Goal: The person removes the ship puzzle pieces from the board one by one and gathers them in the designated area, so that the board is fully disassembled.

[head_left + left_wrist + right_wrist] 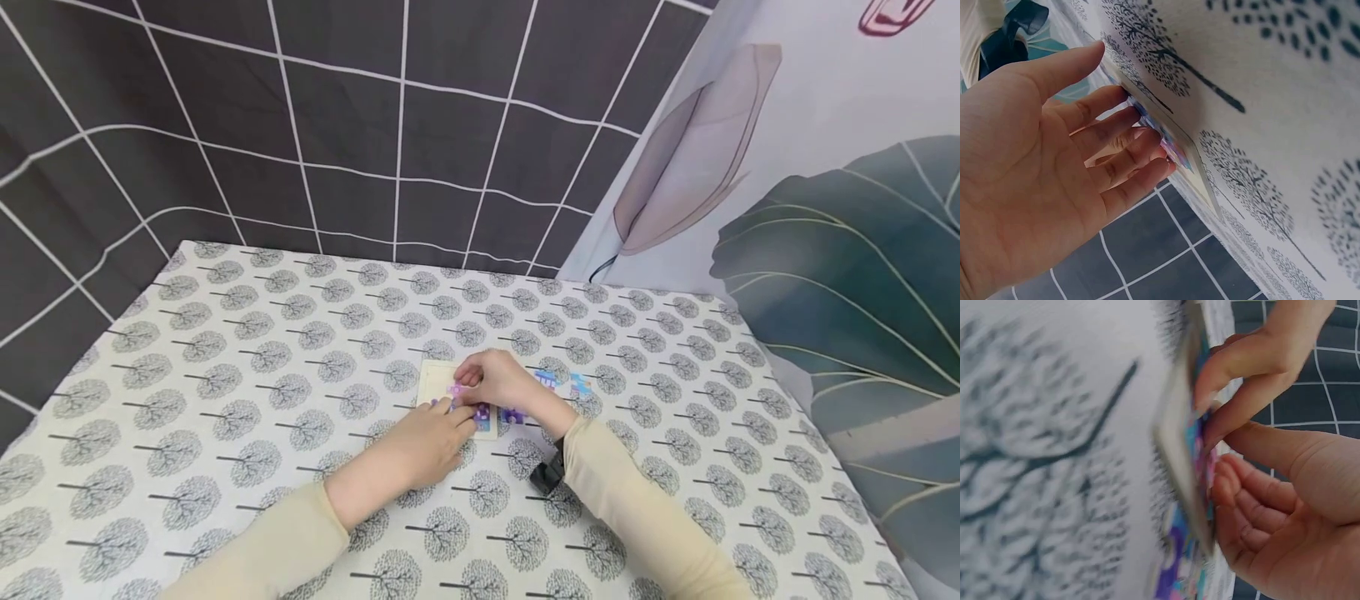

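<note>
A cream puzzle board (431,383) lies flat on the table, with purple, pink and blue puzzle pieces in it. My left hand (420,442) rests its fingertips on the pieces at the board's near side. In the left wrist view its fingers reach out with only a slight bend, the thumb apart. Over the board, my right hand (498,383) pinches a pink puzzle piece (456,390) between thumb and bent fingers. Much of the board is hidden under both hands. The right wrist view is blurred along the board's edge.
Loose puzzle pieces lie right of the board: a purple piece (513,416), a blue-and-white piece (545,379) and a light blue piece (580,385). A black wrist strap mount (548,477) sits under the right wrist. A tree-print cloth (262,392) covers the table; a dark gridded curtain (337,125) hangs behind.
</note>
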`<state>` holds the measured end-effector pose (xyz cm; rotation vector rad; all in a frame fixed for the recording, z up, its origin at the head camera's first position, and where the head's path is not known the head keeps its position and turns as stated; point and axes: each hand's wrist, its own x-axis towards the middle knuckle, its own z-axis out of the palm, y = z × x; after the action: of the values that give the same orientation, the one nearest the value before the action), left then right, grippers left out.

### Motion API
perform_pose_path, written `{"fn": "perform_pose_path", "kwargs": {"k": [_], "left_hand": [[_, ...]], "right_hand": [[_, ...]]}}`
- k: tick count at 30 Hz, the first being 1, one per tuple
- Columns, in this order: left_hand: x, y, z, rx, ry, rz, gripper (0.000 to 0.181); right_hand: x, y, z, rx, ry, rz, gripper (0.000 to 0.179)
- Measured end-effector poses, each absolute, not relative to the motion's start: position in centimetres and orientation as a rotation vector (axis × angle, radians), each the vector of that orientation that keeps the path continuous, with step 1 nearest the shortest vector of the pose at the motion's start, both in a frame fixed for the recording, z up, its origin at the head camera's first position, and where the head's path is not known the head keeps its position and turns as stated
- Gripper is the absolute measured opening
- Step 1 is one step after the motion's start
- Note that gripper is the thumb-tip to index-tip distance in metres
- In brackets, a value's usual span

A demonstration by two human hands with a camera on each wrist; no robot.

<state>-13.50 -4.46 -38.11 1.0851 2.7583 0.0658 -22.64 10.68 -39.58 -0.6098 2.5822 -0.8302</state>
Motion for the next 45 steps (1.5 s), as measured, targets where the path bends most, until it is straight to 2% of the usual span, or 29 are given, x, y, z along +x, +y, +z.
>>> {"fn": "perform_pose_path", "kwargs": {"k": [10,20,31,45], "left_hand": [[-13.8,-4.5,-38.0,1.088,2.74,0.08,0.052],[-14.1,-4.7,-38.1,1.09,2.727,0.146,0.051],[-14.0,-4.8,-38.5,1.087,2.724,0.181,0.05],[-14.1,-5.0,-38.6,1.088,2.719,0.193,0.052]], "right_hand": [[-22.9,9.3,-38.1,-0.472,2.572,-0.697,0.032],[-23.2,8.8,-37.5,-0.537,2.561,-0.586,0.02],[-23.1,9.1,-37.9,-0.559,2.539,-0.561,0.02],[-22.8,10.1,-38.5,-0.764,2.568,-0.649,0.017]]}}
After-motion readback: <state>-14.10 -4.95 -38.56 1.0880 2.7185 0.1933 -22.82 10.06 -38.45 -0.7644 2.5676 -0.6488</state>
